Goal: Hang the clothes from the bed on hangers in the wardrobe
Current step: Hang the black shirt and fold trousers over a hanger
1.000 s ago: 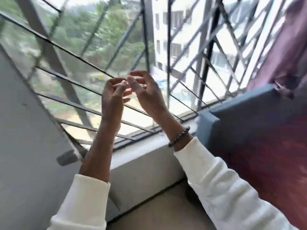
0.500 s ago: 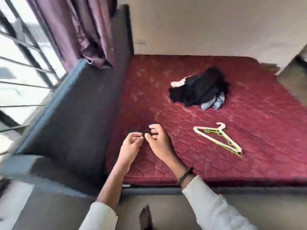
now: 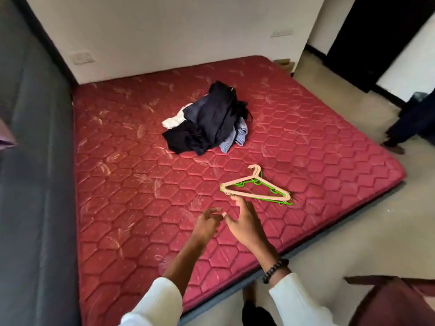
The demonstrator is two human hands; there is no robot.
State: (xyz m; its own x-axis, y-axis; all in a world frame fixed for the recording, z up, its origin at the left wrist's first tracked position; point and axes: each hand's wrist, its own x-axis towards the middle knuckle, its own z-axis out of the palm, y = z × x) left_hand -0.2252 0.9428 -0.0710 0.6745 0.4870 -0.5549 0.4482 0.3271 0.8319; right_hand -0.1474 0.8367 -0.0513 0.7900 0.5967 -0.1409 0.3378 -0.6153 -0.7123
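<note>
Above bed (image 3: pixel 131 184), empty hands (image 3: pixel 247 225) outstretched

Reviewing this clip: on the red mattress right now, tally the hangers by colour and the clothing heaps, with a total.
Beige hangers: 1
Green hangers, partly hidden under the beige one: at least 1, exact number cannot be told
Clothes pile, mostly dark garments: 1
Total: 3 things at minimum, all lying on the mattress; neither hand holds anything.

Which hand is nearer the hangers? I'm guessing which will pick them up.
Right. The right hand has fingertips almost at the hangers, just below them; the left hand sits farther back and to their left.
</note>
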